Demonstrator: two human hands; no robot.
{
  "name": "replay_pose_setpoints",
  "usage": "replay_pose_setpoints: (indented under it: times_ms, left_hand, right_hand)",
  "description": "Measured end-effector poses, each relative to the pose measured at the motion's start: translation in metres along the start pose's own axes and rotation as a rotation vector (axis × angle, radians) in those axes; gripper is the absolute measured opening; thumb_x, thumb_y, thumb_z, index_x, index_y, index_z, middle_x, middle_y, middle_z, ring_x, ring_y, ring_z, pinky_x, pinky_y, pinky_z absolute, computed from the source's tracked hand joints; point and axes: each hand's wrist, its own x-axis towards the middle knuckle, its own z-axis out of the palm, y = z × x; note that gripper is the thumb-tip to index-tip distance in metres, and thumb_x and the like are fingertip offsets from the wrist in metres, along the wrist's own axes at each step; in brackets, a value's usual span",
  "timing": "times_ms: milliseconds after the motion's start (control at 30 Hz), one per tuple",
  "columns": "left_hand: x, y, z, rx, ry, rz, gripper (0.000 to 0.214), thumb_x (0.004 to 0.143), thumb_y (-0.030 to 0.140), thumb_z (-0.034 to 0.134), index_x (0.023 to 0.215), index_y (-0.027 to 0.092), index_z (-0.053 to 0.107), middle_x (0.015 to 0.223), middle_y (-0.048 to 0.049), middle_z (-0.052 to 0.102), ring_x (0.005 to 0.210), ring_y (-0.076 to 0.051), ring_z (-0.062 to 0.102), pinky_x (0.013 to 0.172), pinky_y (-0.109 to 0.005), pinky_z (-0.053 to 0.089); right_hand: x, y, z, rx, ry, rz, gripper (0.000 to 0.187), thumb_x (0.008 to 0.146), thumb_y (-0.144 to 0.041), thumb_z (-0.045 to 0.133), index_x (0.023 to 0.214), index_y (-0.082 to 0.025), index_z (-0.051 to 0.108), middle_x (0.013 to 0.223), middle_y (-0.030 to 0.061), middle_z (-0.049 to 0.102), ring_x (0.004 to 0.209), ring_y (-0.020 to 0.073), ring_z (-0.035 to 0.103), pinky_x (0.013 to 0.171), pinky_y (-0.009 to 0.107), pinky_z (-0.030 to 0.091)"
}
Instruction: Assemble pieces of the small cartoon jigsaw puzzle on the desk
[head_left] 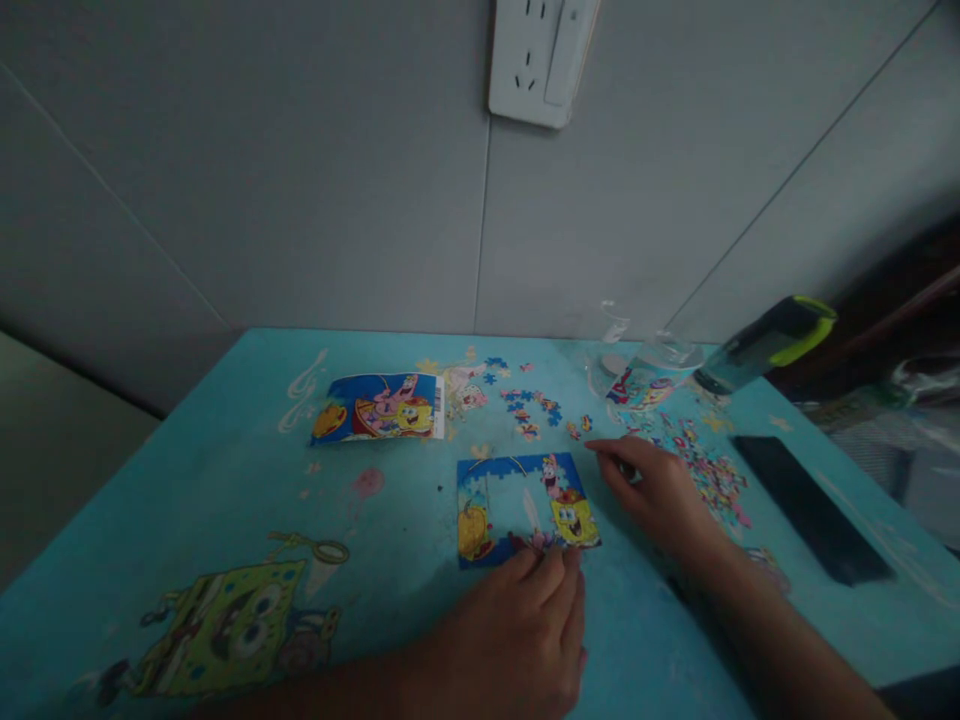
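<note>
Left grip [534, 618] seemingly touches the puzzle [570, 515]; right grip [651, 482] near loose pieces [586, 424].

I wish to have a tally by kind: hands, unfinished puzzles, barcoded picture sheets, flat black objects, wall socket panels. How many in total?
Hands (left hand, right hand): 2
Unfinished puzzle: 1
Barcoded picture sheet: 1
Flat black object: 1
Wall socket panel: 1
Total: 6
</note>
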Motion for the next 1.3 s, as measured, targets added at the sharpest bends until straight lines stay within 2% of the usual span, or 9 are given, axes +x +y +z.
replay_pose_setpoints:
  times_ms: [167,300,433,767,1067,1300]
  left_hand:
    - [0.000,-0.001,0.002,0.004,0.033,-0.012,0.053,0.103,0.040,0.048,0.132,-0.002,0.062,0.136,-0.0215,0.063,0.119,-0.031,0.061,0.099,-0.040,0.047]
    - [0.000,0.000,0.005,0.006,0.041,-0.013,0.053,0.104,0.041,0.047,0.131,-0.001,0.063,0.135,-0.0212,0.063,0.119,-0.031,0.062,0.098,-0.041,0.047]
    - [-0.001,0.003,0.007,0.028,0.042,-0.005,0.051,0.105,0.039,0.045,0.130,-0.001,0.063,0.134,-0.0225,0.063,0.119,-0.033,0.061,0.099,-0.043,0.047]
    - [-0.001,0.006,0.004,0.035,-0.008,0.018,0.047,0.106,0.031,0.041,0.130,-0.003,0.063,0.133,-0.0262,0.062,0.120,-0.036,0.060,0.097,-0.050,0.048]
    - [-0.002,0.005,0.005,0.018,-0.031,0.017,0.045,0.104,0.030,0.045,0.132,-0.003,0.060,0.136,-0.0252,0.060,0.124,-0.036,0.058,0.103,-0.050,0.046]
    - [-0.003,0.004,0.003,0.009,-0.037,0.022,0.046,0.103,0.029,0.048,0.134,-0.003,0.059,0.139,-0.0248,0.059,0.127,-0.036,0.057,0.106,-0.049,0.044]
  right_hand:
    - [0.010,0.017,0.012,-0.073,0.025,0.110,0.028,0.098,-0.033,0.056,0.113,-0.021,0.076,0.096,0.0074,0.078,0.081,0.0232,0.071,0.072,0.034,0.052]
    - [0.020,0.018,0.021,-0.106,0.059,0.177,0.031,0.097,-0.043,0.058,0.109,-0.022,0.078,0.098,0.0074,0.078,0.082,0.0248,0.072,0.072,0.035,0.052]
    - [0.029,0.016,0.027,-0.107,0.092,0.219,0.036,0.095,-0.050,0.061,0.107,-0.022,0.079,0.090,0.0065,0.078,0.077,0.0249,0.071,0.070,0.036,0.051]
    - [0.032,0.020,0.029,-0.072,0.095,0.214,0.028,0.092,-0.043,0.063,0.097,-0.021,0.080,0.098,0.0080,0.076,0.084,0.0246,0.068,0.078,0.037,0.051]
    - [0.029,0.021,0.023,-0.011,0.040,0.236,0.021,0.088,-0.039,0.069,0.094,-0.020,0.076,0.092,0.0063,0.076,0.077,0.0227,0.067,0.072,0.035,0.050]
    - [0.024,0.012,0.016,0.124,-0.003,0.184,0.022,0.094,-0.038,0.064,0.101,-0.021,0.075,0.085,0.0038,0.077,0.072,0.0199,0.068,0.069,0.032,0.052]
